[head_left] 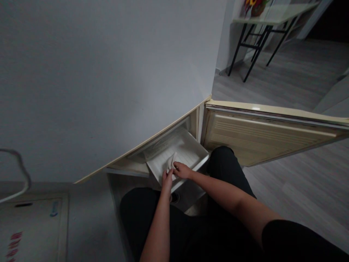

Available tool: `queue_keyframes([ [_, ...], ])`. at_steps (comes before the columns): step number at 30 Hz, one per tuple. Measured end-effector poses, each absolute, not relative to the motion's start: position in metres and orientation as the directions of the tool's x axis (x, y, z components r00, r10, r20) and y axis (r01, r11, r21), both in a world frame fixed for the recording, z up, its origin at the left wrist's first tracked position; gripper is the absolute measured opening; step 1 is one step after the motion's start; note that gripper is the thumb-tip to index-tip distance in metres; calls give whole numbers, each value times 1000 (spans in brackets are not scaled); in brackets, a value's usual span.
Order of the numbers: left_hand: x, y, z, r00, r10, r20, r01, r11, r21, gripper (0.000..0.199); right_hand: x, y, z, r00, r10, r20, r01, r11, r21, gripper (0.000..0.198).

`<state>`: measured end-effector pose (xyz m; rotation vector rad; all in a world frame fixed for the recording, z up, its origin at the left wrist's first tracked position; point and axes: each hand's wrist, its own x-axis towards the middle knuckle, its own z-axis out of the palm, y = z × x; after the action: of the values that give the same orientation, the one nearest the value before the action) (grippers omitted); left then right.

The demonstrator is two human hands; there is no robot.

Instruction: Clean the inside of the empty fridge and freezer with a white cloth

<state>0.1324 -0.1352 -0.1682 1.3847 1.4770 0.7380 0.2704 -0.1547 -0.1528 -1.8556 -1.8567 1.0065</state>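
Observation:
I am crouched before an open fridge compartment. A white drawer (191, 147) is pulled out from under the fridge's white upper door. Inside it lies a white cloth (171, 161). My left hand (167, 181) rests on the drawer's front edge and touches the cloth's lower end. My right hand (182, 170) pinches the cloth from the right, fingers closed on it. Both forearms reach forward over my dark-clad knees.
The fridge's lower door (261, 134), cream inside, stands swung open to the right. A white appliance top (32, 225) with a wire handle sits at lower left. A black-legged table (261, 25) stands far back on the grey wood floor.

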Motion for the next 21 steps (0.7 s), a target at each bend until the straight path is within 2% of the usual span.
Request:
queue_keyframes([
  [6, 132, -132, -175, -113, 986, -120, 379, 154, 913, 23, 261, -164, -154, -213, 923, -321, 811, -16, -585, 29],
  [13, 133, -135, -171, -116, 992, -43, 375, 84, 923, 30, 260, -167, -148, -261, 898, -354, 857, 48, -512, 34],
  [21, 135, -133, -178, -98, 992, -83, 378, 114, 919, 37, 260, -169, -149, -254, 903, -347, 864, 50, -501, 39],
])
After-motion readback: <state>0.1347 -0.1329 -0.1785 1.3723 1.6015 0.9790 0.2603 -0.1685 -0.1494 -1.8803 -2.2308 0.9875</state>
